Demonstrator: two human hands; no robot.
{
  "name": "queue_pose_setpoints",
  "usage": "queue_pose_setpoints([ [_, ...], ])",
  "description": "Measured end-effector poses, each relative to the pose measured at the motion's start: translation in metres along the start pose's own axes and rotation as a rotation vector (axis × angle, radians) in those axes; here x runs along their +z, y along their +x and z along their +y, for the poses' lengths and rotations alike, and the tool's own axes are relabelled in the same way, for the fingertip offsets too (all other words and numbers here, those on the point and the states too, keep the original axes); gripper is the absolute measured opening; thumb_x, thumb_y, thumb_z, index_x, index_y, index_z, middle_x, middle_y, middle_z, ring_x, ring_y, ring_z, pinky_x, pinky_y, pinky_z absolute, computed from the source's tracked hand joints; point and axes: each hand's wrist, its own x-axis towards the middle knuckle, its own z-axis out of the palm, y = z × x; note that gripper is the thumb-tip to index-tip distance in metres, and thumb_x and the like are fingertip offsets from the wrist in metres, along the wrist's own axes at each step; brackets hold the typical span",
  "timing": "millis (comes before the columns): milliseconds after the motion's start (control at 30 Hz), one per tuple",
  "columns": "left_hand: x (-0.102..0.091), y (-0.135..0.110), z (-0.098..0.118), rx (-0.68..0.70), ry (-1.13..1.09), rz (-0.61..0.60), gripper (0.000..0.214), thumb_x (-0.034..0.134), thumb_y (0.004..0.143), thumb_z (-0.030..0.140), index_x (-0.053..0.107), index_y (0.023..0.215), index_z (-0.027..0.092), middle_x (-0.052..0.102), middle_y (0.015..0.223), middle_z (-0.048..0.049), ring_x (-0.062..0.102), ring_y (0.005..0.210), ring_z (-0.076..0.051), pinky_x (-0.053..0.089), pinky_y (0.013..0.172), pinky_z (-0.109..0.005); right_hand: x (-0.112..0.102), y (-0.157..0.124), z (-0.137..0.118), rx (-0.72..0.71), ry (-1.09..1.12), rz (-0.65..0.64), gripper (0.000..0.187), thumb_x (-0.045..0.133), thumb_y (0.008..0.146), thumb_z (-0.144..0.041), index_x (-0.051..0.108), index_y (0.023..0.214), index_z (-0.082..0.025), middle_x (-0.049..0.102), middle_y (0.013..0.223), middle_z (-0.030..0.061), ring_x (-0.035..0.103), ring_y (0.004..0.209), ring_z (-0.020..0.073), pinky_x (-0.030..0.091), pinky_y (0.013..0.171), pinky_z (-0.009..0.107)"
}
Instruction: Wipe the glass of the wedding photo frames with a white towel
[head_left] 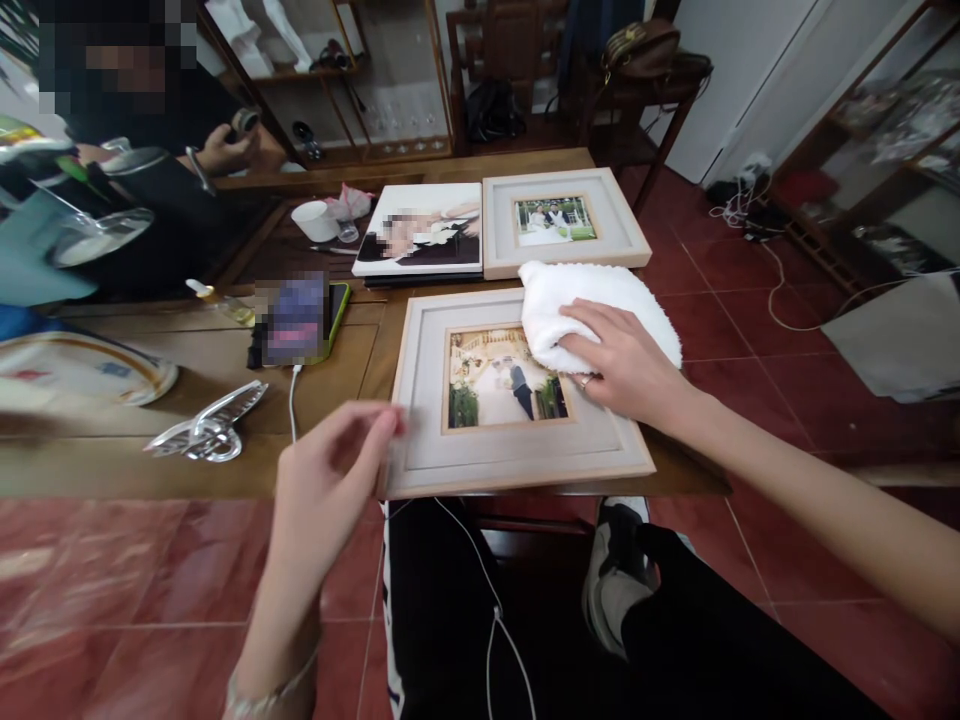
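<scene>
A framed wedding photo [420,452], with a pale wood picture frame and wide light mat, lies flat at the table's front edge. My right hand [619,360] presses a white fluffy cloth [652,310] onto its upper right corner, fingers curled into the fabric. The cloth hides that corner. At the frame's left edge, my left hand [334,470] has thumb and finger pinched together on the rim; the fingertips are slightly blurred. Behind lie a second framed photo [499,225] and a white-covered photo album [420,195], side by side.
On the wooden table [352,375] are a phone [339,310] with a white cable, a silver hair claw [206,425], a small dropper bottle [225,305] and a white cup [315,222]. Another person's hand [225,150] holds a small round object across the table.
</scene>
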Motion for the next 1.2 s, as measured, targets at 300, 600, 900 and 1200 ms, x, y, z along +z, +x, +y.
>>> queue_pose_setpoints([
  [300, 0.045, 0.061, -0.032, 0.525, 0.197, -0.009, 0.034, 0.061, 0.101, 0.029, 0.067, 0.133, 0.019, 0.044, 0.163, -0.0154, 0.041, 0.153, -0.031, 0.037, 0.126, -0.054, 0.013, -0.01, -0.011, 0.028, -0.02, 0.079, 0.046, 0.057, 0.079, -0.005, 0.069, 0.123, -0.014, 0.057, 0.153, 0.0187, 0.044, 0.148, 0.0393, 0.039, 0.117, 0.063],
  [600, 0.042, 0.074, -0.036, 0.528, 0.222, -0.114, 0.038, 0.054, 0.104, 0.03, 0.064, 0.138, 0.015, 0.055, 0.155, -0.0163, 0.049, 0.148, -0.03, 0.04, 0.124, -0.054, 0.013, -0.007, -0.011, 0.113, -0.05, 0.189, 0.051, 0.053, 0.077, -0.003, 0.066, 0.126, -0.015, 0.063, 0.145, 0.019, 0.052, 0.143, 0.0346, 0.045, 0.114, 0.056],
  [900, 0.043, 0.076, -0.038, 0.524, 0.261, -0.146, 0.043, 0.044, 0.107, 0.03, 0.062, 0.142, 0.014, 0.057, 0.154, -0.0147, 0.046, 0.151, -0.027, 0.038, 0.126, -0.052, 0.005, 0.04, 0.013, 0.08, -0.035, 0.037, 0.07, 0.044, 0.076, 0.005, 0.058, 0.141, -0.017, 0.048, 0.16, 0.0167, 0.035, 0.154, 0.0401, 0.033, 0.12, 0.07],
  [1200, 0.043, 0.075, -0.037, 0.47, 0.178, -0.137, 0.041, 0.049, 0.105, 0.03, 0.064, 0.14, 0.017, 0.06, 0.152, -0.0123, 0.048, 0.15, -0.027, 0.037, 0.127, -0.053, 0.018, 0.039, 0.003, 0.083, -0.055, -0.029, 0.067, 0.046, 0.08, 0.004, 0.058, 0.141, -0.02, 0.05, 0.159, 0.015, 0.036, 0.154, 0.0372, 0.029, 0.122, 0.069],
])
